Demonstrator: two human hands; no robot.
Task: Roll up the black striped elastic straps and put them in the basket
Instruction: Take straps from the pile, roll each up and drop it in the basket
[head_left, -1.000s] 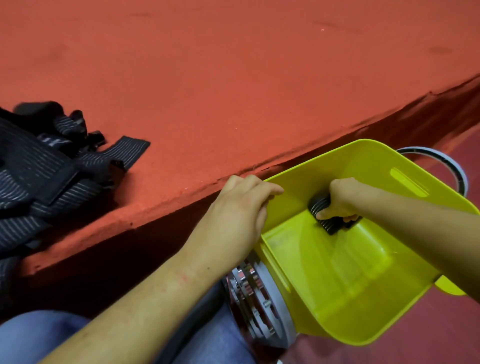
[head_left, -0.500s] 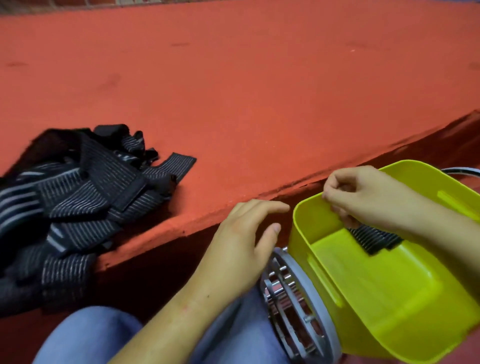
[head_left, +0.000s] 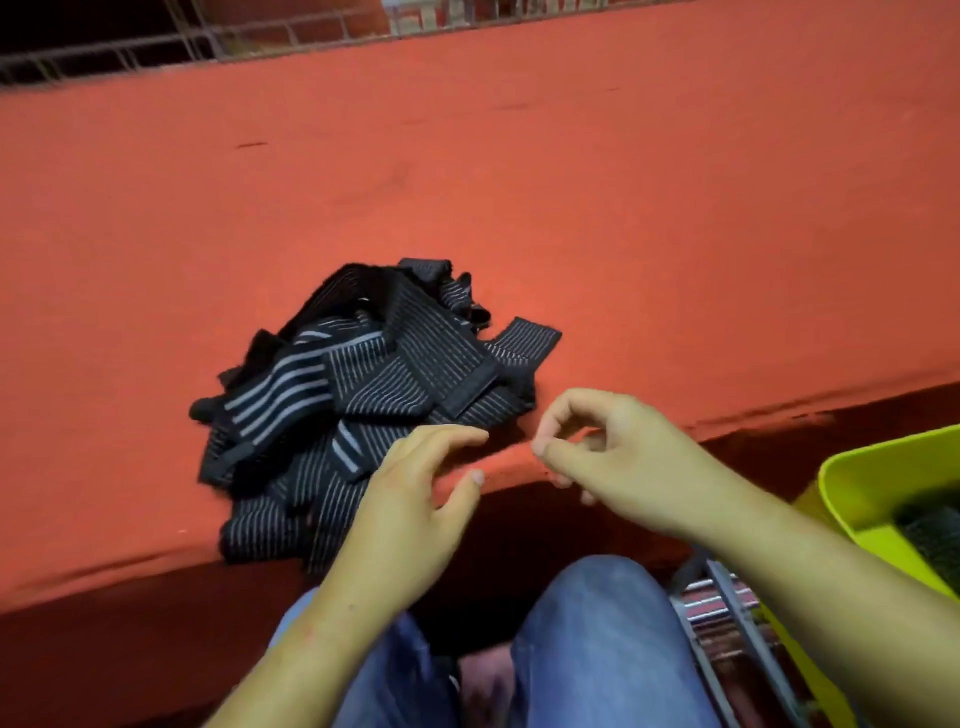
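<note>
Tangled straps heaped; rolled strap in basket.

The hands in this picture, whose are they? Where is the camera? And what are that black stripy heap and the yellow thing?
There is no machine here: these are a person's own two hands. The camera sits on the person's head and looks down, so you see what they see, even their knees in blue jeans. The left hand has relaxed fingers and is at the edge of a heap of black striped elastic straps, which lies tangled on a red surface. The right hand is beside it, with its fingers loosely curled. Neither hand holds anything. At the right edge is a yellow-green basket with something dark and stripy inside. It is blurry, but it is probably a strap already rolled up.
</note>
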